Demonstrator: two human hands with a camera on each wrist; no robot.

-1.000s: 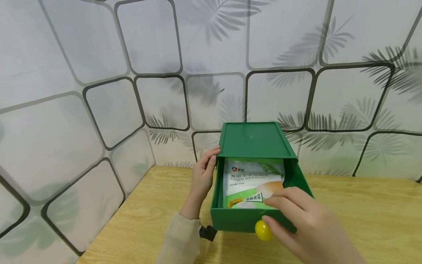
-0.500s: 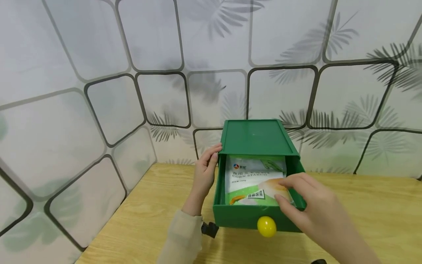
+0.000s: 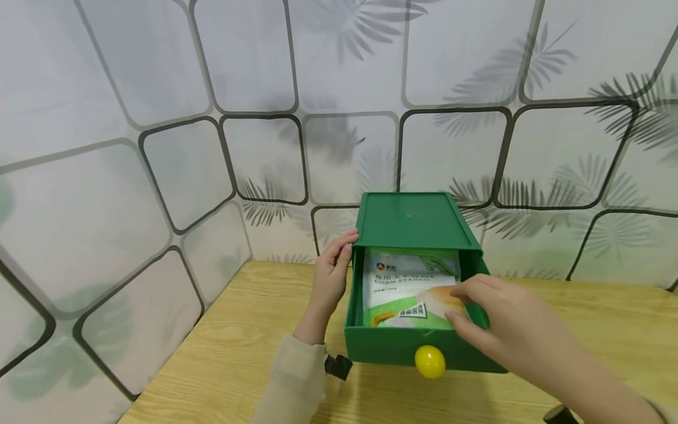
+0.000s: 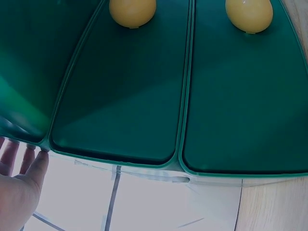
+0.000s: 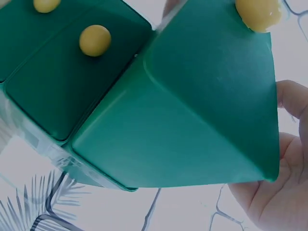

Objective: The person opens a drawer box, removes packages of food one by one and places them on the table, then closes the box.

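A green drawer cabinet point(image 3: 410, 221) stands on the table with its top drawer point(image 3: 392, 344) pulled out. In the drawer lies a white and green corn starch packet point(image 3: 394, 288), flat and face up. My left hand point(image 3: 329, 277) rests its fingertips on the cabinet's upper left edge; the left wrist view catches the same hand point(image 4: 21, 185) at the cabinet's side. My right hand point(image 3: 503, 309) reaches over the drawer's right wall, thumb and fingers apart at the packet's right part. In the right wrist view, the drawer wall hides part of the right hand point(image 5: 293, 149).
A round yellow knob point(image 3: 429, 361) sits on the top drawer's front. Closed lower drawers with yellow knobs point(image 4: 249, 14) show in the left wrist view. The wooden table point(image 3: 228, 330) meets a patterned wall covering point(image 3: 349, 159) behind the cabinet.
My right hand has moved from the drawer's front edge toward its right side, uncovering more of the packet and the knob. The left hand has stayed on the cabinet.
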